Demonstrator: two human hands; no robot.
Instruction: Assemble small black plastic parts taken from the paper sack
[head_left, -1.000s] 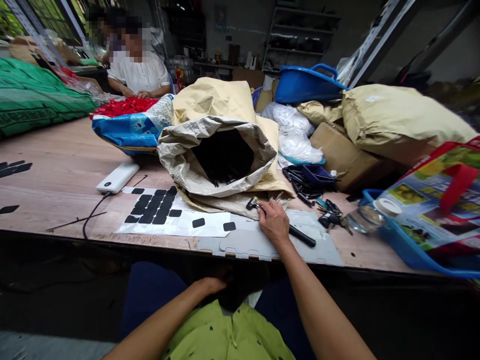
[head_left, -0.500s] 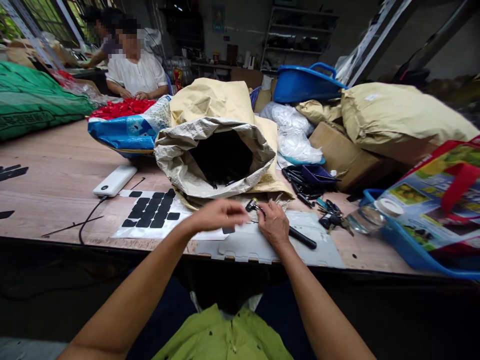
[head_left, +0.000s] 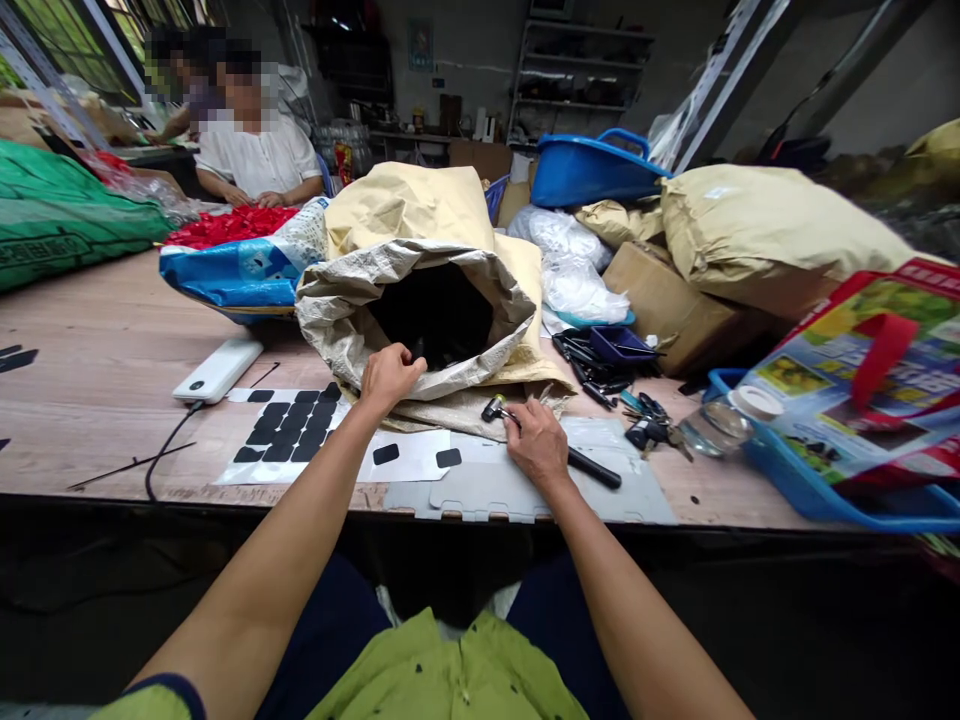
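At the front lip of the open sack (head_left: 420, 385), my left hand (head_left: 390, 378) has its fingers drawn together. A small black piece (head_left: 417, 349) shows at the fingertips; its exact kind is unclear. Dark items lie in shadow inside the sack. My right hand (head_left: 537, 440) is closed around a small hammer, whose head (head_left: 493, 407) points left and whose black handle (head_left: 594, 467) sticks out to the right. Under that hand lies a grey board (head_left: 487, 490). Left of it, a white sheet (head_left: 352, 467) carries rows of black rounded-square pads (head_left: 285, 430).
A white power bank (head_left: 219, 371) with a cable lies left. Black parts (head_left: 589, 370), keys (head_left: 649, 420), a clear jar (head_left: 712, 428) and a blue basin (head_left: 825, 480) stand right. Behind are a bag of red pieces (head_left: 225, 270) and a person in white (head_left: 259, 155).
My left hand has moved left and forward from beside the hammer to the sack's mouth. My right hand keeps hold of the hammer. The view has shifted slightly.
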